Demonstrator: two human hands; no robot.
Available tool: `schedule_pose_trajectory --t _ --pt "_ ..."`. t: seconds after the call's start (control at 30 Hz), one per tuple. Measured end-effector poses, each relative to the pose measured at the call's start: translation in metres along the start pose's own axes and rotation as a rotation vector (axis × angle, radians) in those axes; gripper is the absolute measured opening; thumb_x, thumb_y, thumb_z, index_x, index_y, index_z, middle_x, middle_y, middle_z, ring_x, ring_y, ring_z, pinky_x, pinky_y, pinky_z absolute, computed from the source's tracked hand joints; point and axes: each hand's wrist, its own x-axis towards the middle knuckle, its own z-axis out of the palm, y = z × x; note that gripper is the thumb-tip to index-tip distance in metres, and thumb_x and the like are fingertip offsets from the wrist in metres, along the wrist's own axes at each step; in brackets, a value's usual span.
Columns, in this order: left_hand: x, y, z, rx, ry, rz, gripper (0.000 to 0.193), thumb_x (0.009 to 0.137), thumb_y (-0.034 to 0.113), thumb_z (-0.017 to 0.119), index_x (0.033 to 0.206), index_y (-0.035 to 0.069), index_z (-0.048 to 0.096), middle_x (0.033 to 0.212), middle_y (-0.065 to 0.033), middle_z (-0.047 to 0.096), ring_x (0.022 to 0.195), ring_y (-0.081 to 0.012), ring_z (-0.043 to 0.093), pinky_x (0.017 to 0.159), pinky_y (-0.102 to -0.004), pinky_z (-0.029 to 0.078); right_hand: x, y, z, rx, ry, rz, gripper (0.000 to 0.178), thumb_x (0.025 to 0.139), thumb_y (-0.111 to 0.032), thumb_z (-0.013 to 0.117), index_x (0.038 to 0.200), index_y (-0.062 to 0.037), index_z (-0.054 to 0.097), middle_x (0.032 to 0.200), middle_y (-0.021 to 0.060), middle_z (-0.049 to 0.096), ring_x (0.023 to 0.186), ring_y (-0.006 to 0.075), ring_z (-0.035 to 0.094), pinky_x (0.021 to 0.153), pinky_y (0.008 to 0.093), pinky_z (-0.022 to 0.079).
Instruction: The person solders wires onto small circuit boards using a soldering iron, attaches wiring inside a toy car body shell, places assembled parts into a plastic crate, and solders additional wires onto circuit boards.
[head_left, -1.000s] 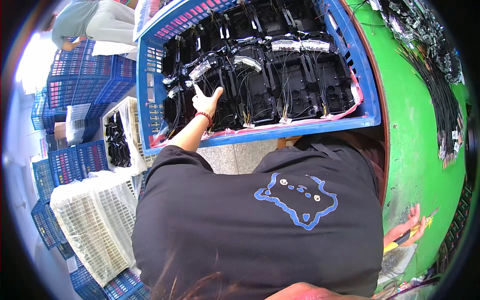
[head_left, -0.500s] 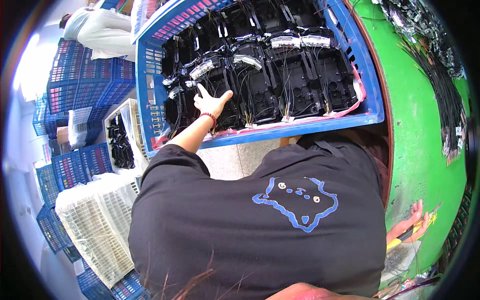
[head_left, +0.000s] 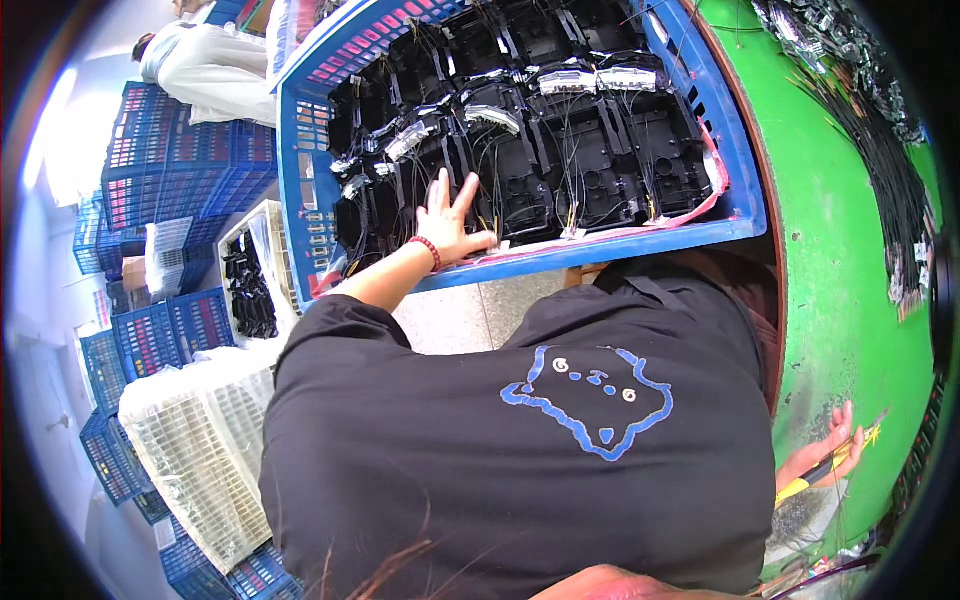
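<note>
My left hand (head_left: 450,228), with a red beaded bracelet on the wrist, has its fingers spread over the black plastic housings (head_left: 515,190) at the near left of a blue crate (head_left: 600,257). It seems to touch one of them, though its fingertips partly hide the contact. Thin black wires and small white connectors hang across the housings, and shiny clear-and-silver strips (head_left: 493,120) lie along their middle. At the lower right, my right hand (head_left: 832,448) grips a slim tool (head_left: 815,476) with a yellow and black handle and a thin pointed tip. Small yellow strands show beside that tip.
A green tabletop (head_left: 815,300) runs down the right, bearing a bundle of black wires (head_left: 885,190). On the left stand stacked blue crates (head_left: 165,160), a white crate (head_left: 195,450) under clear film, and another crate with black parts (head_left: 248,285). A person (head_left: 205,65) bends over farther back.
My left hand has slid right and toward me along the housings, its fingers spreading wider. The right hand still holds the tool, with the yellow strands slightly shifted.
</note>
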Motion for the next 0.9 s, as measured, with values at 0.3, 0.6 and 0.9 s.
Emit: schedule_pose_trajectory --t 0.3,0.6,0.9 --pt "0.017 -0.066 0.065 0.029 -0.172 0.280 0.093 0.079 0.056 0.064 0.152 0.031 0.012 0.156 -0.0243 0.012 0.143 -0.0485 -0.001 0.108 -0.0665 0.019 -0.006 -0.013 0.013 -0.034 -0.046 0.041 0.035 0.100 -0.020 0.050 0.118 0.0093 0.043 0.106 0.0216 0.068 0.091 0.0261 0.066 0.085 0.0356 0.050" --pt "0.017 -0.067 0.051 0.087 -0.211 0.460 0.086 0.088 0.057 0.050 0.153 0.017 0.010 0.150 -0.0303 0.024 0.143 -0.0457 0.010 0.117 -0.0543 -0.001 -0.004 -0.005 0.010 0.028 -0.026 0.059 0.033 0.100 -0.018 0.049 0.120 0.0078 0.042 0.109 0.0225 0.066 0.092 0.0269 0.065 0.085 0.0358 0.050" --pt "-0.007 -0.012 -0.028 -0.013 -0.021 0.202 0.057 0.079 0.033 0.067 0.131 0.014 0.051 0.102 -0.0096 0.066 0.099 -0.0296 0.062 0.083 -0.0431 0.049 0.003 0.010 -0.011 -0.019 0.010 -0.034 0.031 0.100 -0.014 0.049 0.121 0.0070 0.041 0.108 0.0243 0.066 0.089 0.0287 0.066 0.083 0.0372 0.051"
